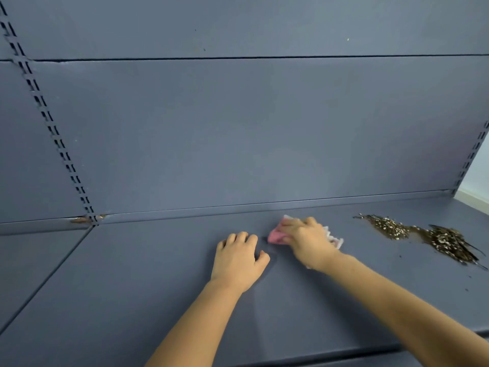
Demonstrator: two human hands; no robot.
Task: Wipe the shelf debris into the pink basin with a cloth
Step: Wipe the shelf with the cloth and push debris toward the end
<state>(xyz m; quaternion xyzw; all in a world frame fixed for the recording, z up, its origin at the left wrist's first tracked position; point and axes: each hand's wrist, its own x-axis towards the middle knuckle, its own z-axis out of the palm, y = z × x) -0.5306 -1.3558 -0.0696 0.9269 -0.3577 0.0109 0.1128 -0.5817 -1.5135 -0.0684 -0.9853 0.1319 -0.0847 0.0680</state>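
Note:
A pink cloth (275, 236) with a white fringe lies on the blue-grey shelf (132, 287) near its back edge. My right hand (307, 239) covers the cloth and presses it down, fingers curled over it. My left hand (238, 258) rests on the shelf just left of the cloth, fingers bent, holding nothing. A streak of brown and white debris (434, 239) lies on the shelf to the right of my right hand, apart from the cloth. No pink basin is in view.
The shelf's upright back panel (238, 128) rises right behind the cloth. A slotted post (53, 133) runs down at the left, another at the far right (473, 154). A seam (47, 276) splits the shelf at the left. The front edge (344, 352) runs below my arms.

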